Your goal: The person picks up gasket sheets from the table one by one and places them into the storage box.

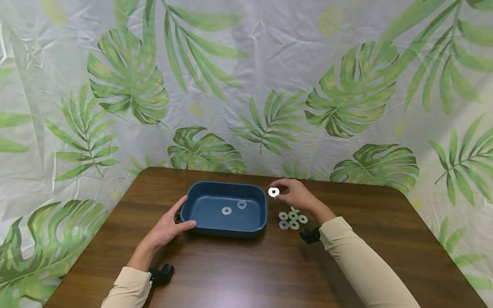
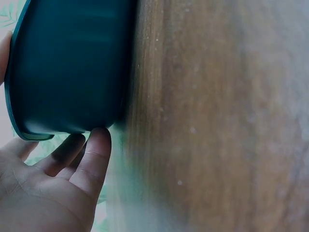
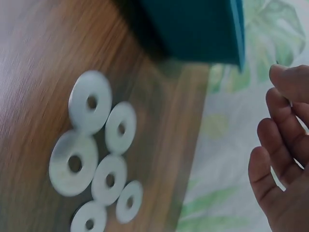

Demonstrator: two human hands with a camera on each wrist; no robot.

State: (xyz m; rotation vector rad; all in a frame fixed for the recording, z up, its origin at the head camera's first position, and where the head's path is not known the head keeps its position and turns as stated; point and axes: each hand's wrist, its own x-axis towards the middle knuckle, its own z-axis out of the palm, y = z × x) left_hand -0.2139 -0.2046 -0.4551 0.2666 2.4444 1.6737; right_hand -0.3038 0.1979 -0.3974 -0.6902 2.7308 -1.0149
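A blue rectangular tub (image 1: pixel 223 233) stands on the table, with two flat metal washers (image 1: pixel 226 210) lying on its floor. My left hand (image 1: pixel 169 226) holds its left end, thumb at the near rim and fingers against the side wall; in the left wrist view the fingertips (image 2: pixel 99 137) meet the outer wall. Just off the tub's right end, raised over the table, my right hand (image 1: pixel 295 194) pinches another washer (image 1: pixel 270 192) between thumb and fingers. Below that hand lies a group of several loose washers (image 1: pixel 293 216), seen close up in the right wrist view.
The dark wooden table (image 1: pixel 246 269) ends at a back edge close behind the tub. A leaf-patterned sheet (image 1: pixel 269 77) hangs behind it. Each wrist wears a small black camera, the right one (image 1: pixel 310 235) near the loose washers.
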